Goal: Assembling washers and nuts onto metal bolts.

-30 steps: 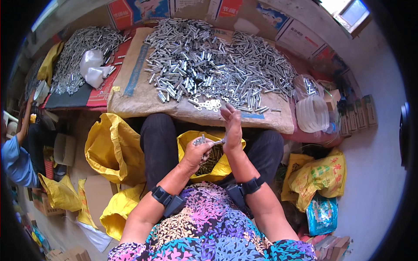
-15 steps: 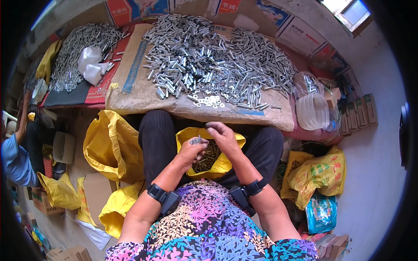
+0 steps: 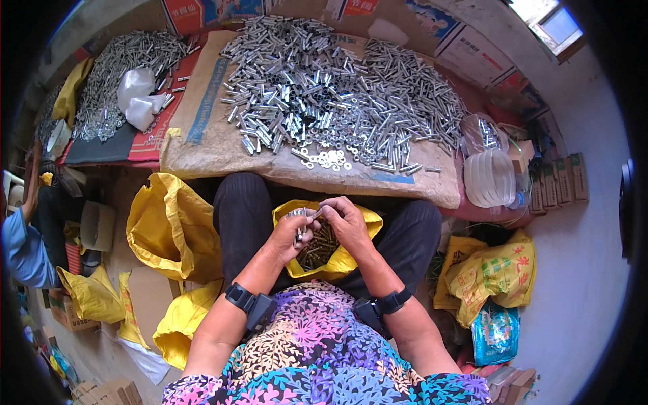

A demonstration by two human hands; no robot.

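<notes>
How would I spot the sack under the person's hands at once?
Find the brown sheet heaped with silvery pieces, then the dark-trousered knees below it. Between them, beneath left hand and right hand, sits a yellow sack. Unlike the bigger sack leftward, it shows brass-coloured pieces inside.

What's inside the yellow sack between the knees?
Slim brass-coloured metal pieces lie heaped in the yellow sack; the left hand, right hand and top layer hide the rest.
</notes>
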